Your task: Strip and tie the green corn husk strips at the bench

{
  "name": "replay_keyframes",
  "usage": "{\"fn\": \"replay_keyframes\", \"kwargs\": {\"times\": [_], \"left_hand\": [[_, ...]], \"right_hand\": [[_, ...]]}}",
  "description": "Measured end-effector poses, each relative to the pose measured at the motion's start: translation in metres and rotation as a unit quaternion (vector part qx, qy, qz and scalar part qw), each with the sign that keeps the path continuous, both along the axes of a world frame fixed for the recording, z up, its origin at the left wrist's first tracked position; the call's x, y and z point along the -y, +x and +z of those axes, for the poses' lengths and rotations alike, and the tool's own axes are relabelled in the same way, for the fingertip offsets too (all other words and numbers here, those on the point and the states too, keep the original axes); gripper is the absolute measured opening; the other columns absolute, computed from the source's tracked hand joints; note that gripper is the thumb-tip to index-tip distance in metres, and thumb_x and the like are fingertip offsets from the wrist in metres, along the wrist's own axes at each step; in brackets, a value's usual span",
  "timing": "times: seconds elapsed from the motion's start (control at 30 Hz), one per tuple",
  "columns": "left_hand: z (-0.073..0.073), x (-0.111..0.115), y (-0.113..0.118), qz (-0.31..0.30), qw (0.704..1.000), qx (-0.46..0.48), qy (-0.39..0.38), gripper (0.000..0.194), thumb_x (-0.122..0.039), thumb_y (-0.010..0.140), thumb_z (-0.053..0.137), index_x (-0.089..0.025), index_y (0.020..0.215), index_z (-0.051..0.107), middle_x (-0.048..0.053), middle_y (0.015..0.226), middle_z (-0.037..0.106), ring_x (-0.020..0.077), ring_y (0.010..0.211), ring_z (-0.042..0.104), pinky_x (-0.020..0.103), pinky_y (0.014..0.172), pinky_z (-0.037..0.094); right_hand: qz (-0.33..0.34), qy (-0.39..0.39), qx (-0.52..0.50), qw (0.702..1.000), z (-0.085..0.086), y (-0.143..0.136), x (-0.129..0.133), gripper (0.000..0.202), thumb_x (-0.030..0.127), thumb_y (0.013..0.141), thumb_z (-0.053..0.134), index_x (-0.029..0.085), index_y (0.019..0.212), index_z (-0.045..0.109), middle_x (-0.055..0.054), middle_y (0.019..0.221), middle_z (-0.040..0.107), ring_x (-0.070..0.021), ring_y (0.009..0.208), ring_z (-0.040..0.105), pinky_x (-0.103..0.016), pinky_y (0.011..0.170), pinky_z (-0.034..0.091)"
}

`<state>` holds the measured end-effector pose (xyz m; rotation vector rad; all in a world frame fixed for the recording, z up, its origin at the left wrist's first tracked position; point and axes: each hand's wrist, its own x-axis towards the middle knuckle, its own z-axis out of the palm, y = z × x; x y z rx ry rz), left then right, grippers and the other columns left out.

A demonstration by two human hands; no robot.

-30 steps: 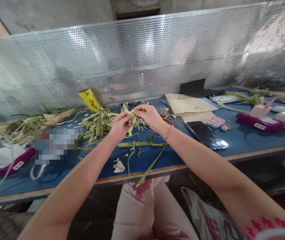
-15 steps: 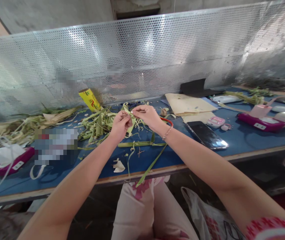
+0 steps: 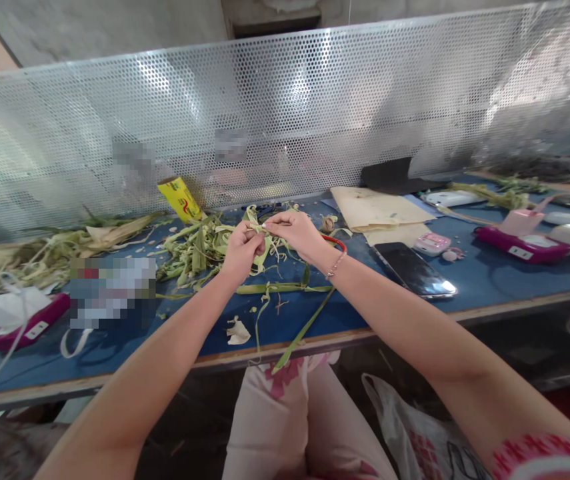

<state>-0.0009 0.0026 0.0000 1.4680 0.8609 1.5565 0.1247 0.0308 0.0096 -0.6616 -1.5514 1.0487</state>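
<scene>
Above the blue table my left hand [image 3: 245, 250] is closed in a pinch on a pale green leaf strip [image 3: 261, 261]. Close against it on the right, my right hand [image 3: 292, 232] pinches the same strip with thumb and fingertips. Part of the strip hangs below the fingers; the rest is hidden by them. A heap of green stalks and curled leaves [image 3: 195, 250] lies beside and behind my left hand. In front of my hands a long green stalk [image 3: 279, 289] rests across the table. A long narrow leaf [image 3: 302, 337] hangs over the front edge.
A black phone [image 3: 412, 270] and beige paper sheets [image 3: 379, 210] lie to the right. Purple power strips [image 3: 525, 247] stand at both sides. A yellow box [image 3: 179, 199] leans near the perforated metal panel [image 3: 285, 107] at the back. A dry scrap [image 3: 238, 331] lies near the front edge.
My left fingers have shifted slightly at the strip, with a small white bit showing at the right fingertips. Everything else stays in place.
</scene>
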Motion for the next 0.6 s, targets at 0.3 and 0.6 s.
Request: {"fn": "replay_keyframes", "kwargs": {"times": [0.3, 0.6], "left_hand": [[0.0028, 0.0021, 0.0015, 0.058, 0.995, -0.07, 0.033, 0.022, -0.029, 0.068, 0.061, -0.019, 0.072, 0.041, -0.006, 0.047, 0.054, 0.0063, 0.04, 0.046, 0.02, 0.045, 0.035], [0.0052, 0.0018, -0.0015, 0.083, 0.994, -0.063, 0.023, 0.007, -0.02, 0.07, 0.056, -0.016, 0.067, 0.051, -0.003, 0.052, 0.055, 0.0064, 0.044, 0.047, 0.02, 0.048, 0.036]], "right_hand": [[0.005, -0.05, -0.041, 0.998, -0.0018, -0.0038, -0.0001, 0.011, 0.025, 0.063, 0.062, 0.015, 0.064, 0.06, 0.001, 0.061, 0.058, -0.008, 0.059, 0.054, -0.025, 0.063, 0.048], [0.006, -0.099, -0.067, 0.993, -0.0002, -0.003, 0.0013, 0.009, 0.023, 0.064, 0.063, 0.015, 0.064, 0.06, 0.001, 0.062, 0.058, -0.0072, 0.06, 0.054, -0.025, 0.068, 0.049]]}}
